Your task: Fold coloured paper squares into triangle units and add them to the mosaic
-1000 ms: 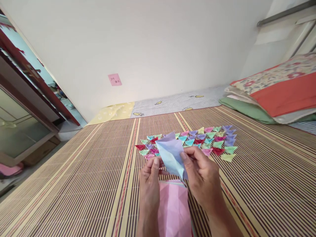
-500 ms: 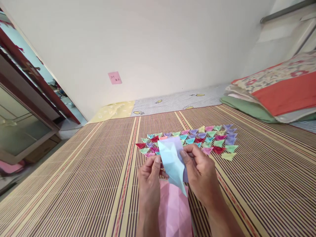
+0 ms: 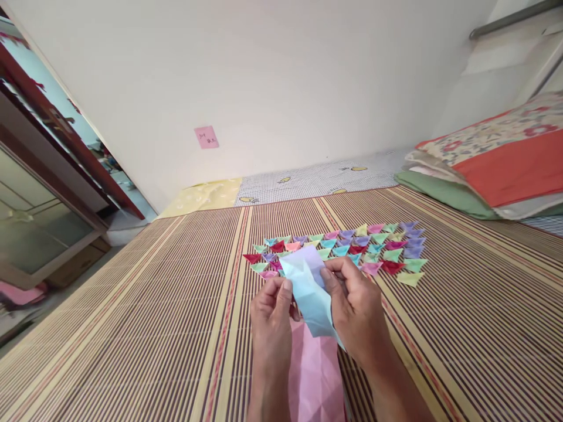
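Both my hands hold a light blue and lilac sheet of paper (image 3: 308, 287), partly folded, above a striped bamboo mat (image 3: 145, 328). My left hand (image 3: 272, 316) pinches its left edge, fingers closed. My right hand (image 3: 356, 305) grips its right side with thumb on top. Under my hands lies a creased pink sheet (image 3: 314, 375). Just beyond the paper, several small folded paper triangles (image 3: 365, 249) in red, green, blue, purple, pink and yellow lie in rows on the mat.
A stack of folded bedding (image 3: 492, 164) with an orange and floral cover lies at the right. A patterned sheet (image 3: 308, 179) runs along the white wall, which bears a pink note (image 3: 206, 136). A mirrored wardrobe door (image 3: 39, 211) stands at left.
The paper has been folded narrower and drawn slightly down toward me. My left hand has shifted a little to the right, closer to the sheet.
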Available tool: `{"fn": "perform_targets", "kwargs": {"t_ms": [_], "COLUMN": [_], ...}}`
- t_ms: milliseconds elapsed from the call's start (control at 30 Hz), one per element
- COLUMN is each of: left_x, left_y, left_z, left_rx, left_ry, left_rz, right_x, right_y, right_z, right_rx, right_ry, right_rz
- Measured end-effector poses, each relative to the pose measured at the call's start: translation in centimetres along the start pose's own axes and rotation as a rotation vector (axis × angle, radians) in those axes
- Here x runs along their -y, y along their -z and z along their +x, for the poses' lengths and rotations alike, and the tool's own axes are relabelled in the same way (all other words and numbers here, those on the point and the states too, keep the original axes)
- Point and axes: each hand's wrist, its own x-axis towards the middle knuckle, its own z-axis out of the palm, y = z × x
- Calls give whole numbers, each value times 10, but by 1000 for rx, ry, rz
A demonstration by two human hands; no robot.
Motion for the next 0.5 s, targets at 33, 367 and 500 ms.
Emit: {"fn": "perform_targets", "kwargs": {"t_ms": [33, 367, 500], "left_x": [1, -16, -14], "left_y": [-1, -10, -12], "left_z": [0, -7, -9], "left_rx": [-1, 68, 99], "left_ry": [8, -8, -8], "left_rz": [-8, -58, -55], "right_x": [-1, 5, 8], "right_y": [0, -2, -3], "right_z": [1, -1, -2], "right_rx": [-22, 60, 100], "right_ry": [3, 55, 43], "right_rz": [-7, 73, 114]}}
